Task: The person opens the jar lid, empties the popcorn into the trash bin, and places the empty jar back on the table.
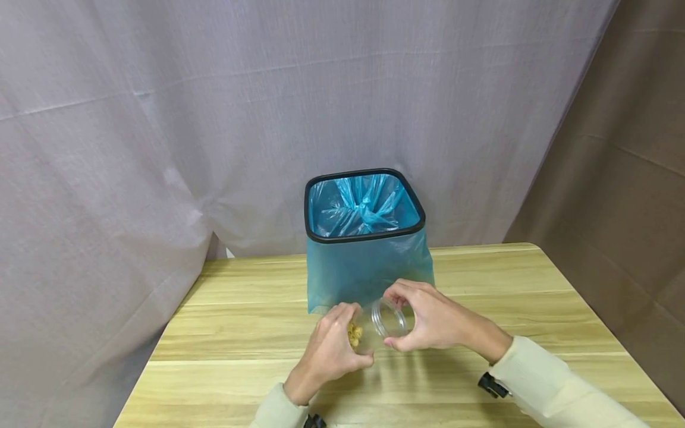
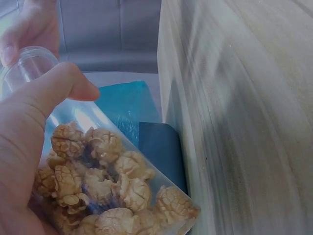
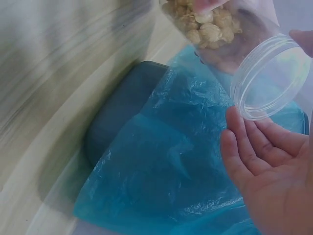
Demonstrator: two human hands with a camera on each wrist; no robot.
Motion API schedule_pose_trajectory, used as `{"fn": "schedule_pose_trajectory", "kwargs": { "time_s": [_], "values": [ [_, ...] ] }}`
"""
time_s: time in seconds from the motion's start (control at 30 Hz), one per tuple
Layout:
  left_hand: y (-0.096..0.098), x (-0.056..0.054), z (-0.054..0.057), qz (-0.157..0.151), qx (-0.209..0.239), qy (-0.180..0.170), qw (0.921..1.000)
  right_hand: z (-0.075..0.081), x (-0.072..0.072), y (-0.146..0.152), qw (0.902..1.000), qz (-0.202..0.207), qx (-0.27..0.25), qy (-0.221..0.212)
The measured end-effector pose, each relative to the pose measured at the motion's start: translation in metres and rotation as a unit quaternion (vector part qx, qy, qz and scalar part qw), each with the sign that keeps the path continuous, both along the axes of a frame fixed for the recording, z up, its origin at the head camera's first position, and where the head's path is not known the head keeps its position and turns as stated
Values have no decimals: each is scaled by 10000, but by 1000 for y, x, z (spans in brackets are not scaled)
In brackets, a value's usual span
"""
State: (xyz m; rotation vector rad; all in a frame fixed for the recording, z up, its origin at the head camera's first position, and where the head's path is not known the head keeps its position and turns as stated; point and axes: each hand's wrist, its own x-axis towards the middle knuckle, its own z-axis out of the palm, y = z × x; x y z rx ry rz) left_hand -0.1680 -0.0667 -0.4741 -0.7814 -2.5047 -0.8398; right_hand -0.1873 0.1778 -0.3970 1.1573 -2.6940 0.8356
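My left hand (image 1: 332,345) grips a clear plastic jar (image 2: 122,181) with caramel popcorn (image 2: 102,191) in it. The jar lies tilted on its side, its mouth end pointing right, and the popcorn sits toward its base. At that mouth end is a clear round lid (image 3: 269,78) with a ridged rim. My right hand (image 1: 436,318) spans this lid, thumb on one side of the rim and fingertips on the opposite side. Both hands are above the table, in front of a bin.
The bin, with a black rim (image 1: 369,239) and a blue bag (image 1: 364,267) draped over its outside, stands at the table's back edge. Inside it the bag is knotted. A wood-grain table (image 1: 230,333) lies underneath, and grey curtains (image 1: 257,119) hang behind.
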Motion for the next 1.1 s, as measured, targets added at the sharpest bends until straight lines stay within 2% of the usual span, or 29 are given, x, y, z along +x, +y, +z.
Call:
{"fn": "schedule_pose_trajectory", "kwargs": {
  "time_s": [0.37,0.73,1.1],
  "values": [
    [-3,1,3,-48,-52,-165,9998,-1,-1,0,9989,362,-113,285],
    [-5,2,6,-387,44,-391,9985,-5,-1,2,9946,653,-261,763],
    [-8,2,6,-640,93,-391,9971,-5,3,3,9935,704,-69,890]
  ]
}}
